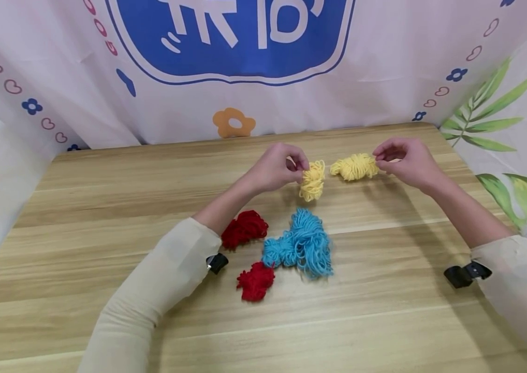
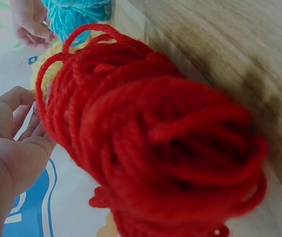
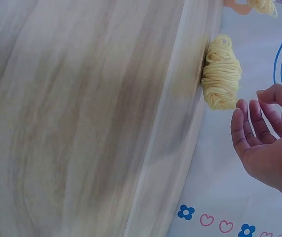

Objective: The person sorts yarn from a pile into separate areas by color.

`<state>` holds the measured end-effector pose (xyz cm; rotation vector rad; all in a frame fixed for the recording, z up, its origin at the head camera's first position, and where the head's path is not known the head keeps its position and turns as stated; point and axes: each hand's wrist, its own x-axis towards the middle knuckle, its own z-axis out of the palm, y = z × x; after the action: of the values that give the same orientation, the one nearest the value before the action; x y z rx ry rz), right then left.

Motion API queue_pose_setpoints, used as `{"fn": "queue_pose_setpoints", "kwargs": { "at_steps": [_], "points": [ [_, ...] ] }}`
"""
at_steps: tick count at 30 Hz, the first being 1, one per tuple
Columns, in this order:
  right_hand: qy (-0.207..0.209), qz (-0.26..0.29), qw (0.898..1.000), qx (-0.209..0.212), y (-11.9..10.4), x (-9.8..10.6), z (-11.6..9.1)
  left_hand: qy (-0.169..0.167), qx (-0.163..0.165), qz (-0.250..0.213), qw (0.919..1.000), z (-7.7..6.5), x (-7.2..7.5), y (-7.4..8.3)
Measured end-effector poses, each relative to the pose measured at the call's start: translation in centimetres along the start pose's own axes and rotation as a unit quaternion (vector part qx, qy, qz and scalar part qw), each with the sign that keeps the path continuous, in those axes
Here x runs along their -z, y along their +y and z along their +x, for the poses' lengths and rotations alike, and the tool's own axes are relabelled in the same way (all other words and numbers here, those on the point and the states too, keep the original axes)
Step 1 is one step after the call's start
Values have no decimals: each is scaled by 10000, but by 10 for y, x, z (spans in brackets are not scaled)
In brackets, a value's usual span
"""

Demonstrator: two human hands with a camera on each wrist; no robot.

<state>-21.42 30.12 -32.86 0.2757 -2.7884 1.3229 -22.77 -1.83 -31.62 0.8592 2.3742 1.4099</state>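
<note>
In the head view my left hand (image 1: 278, 167) pinches the top of a small yellow yarn bundle (image 1: 313, 181), which hangs from the fingertips. Farther right is a second wound yellow yarn bundle (image 1: 354, 167), seen closer in the right wrist view (image 3: 222, 74). My right hand (image 1: 405, 159) has thumb and fingertips at its right end and appears to pinch a yarn end there. A thin yellow strand (image 1: 328, 166) spans the gap between the bundles. Red yarn (image 2: 151, 133) fills the left wrist view, partly covering the left hand (image 2: 13, 133) and the yellow yarn behind.
Nearer me on the wooden table (image 1: 375, 316) lie blue yarn clumps (image 1: 311, 243), a red yarn bundle (image 1: 246, 228) beside my left forearm and another red one (image 1: 255, 282). A printed white cloth (image 1: 189, 116) hangs behind the table's far edge.
</note>
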Motion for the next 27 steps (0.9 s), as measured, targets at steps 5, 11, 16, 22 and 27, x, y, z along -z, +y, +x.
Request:
{"fn": "queue_pose_setpoints", "kwargs": {
  "at_steps": [5,11,16,22,27],
  "points": [
    [-78,78,9999,22,-3,0,-3,-18,88,-39,10000,3,-1,-2],
    [-166,63,9998,21,-5,-1,-5,-32,155,-86,9998,8,-1,-5],
    [-220,36,9997,42,-4,-2,-6,-56,184,3,9998,12,-2,-6],
    [-254,6,9997,51,-3,-3,-7,-73,251,213,9994,16,-4,-7],
    [-266,-21,9996,76,-3,-4,-8,-60,246,326,9991,19,-5,-8]
  ]
}}
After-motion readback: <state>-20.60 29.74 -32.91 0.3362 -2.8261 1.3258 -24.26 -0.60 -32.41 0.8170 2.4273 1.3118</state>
